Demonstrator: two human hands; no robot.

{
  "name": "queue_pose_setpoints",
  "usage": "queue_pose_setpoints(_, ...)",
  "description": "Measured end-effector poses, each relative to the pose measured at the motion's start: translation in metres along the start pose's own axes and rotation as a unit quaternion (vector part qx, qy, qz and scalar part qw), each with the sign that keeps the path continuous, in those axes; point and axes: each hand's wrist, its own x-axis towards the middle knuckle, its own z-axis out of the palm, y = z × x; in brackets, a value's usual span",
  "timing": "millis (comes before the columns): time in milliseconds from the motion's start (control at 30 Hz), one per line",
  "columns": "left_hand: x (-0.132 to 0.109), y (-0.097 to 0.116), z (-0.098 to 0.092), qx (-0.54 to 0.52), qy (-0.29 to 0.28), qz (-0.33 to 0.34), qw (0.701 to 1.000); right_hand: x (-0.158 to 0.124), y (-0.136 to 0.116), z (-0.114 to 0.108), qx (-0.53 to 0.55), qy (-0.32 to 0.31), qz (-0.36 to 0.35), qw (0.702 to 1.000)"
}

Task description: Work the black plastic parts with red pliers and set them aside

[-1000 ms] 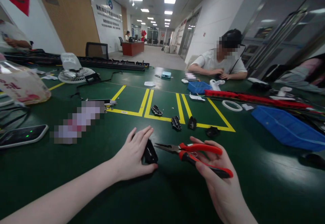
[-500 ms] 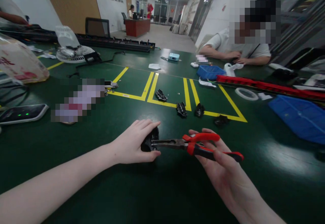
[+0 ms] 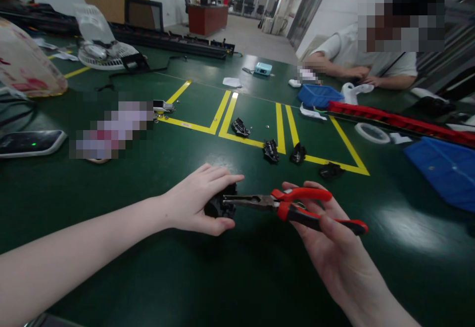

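Observation:
My left hand (image 3: 202,198) grips a small black part (image 3: 221,206) just above the green table (image 3: 178,277), thumb in front and fingers behind. In my right hand (image 3: 330,238) are red and black long-nose pliers (image 3: 260,201), pointing left. Their tips touch or reach into the black part; what lies between the jaws is too small to tell. Beyond my hands lie more black parts: one inside a yellow taped box (image 3: 241,127), one on the tape line (image 3: 271,151), one right of it (image 3: 298,153) and a darker one (image 3: 331,170).
A blurred-out phone-like object (image 3: 115,129) and a grey device (image 3: 33,144) lie at left, a white fan (image 3: 104,52) behind. Blue bins (image 3: 319,96) (image 3: 445,168) and a red strip (image 3: 401,121) stand at right. A person (image 3: 371,65) sits across the table.
The view has tilted down and shifted slightly left, so the background sits higher. Both hands keep their grips; the black part looks slightly turned, with the plier tips still at it.

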Motion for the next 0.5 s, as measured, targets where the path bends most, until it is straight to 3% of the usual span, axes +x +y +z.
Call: queue_pose_setpoints(500,0.0004,-0.0005,-0.0012,-0.040,-0.007,-0.001,0.999,-0.0002,0.0050,0.0008,-0.017,0.016,-0.034,0.999)
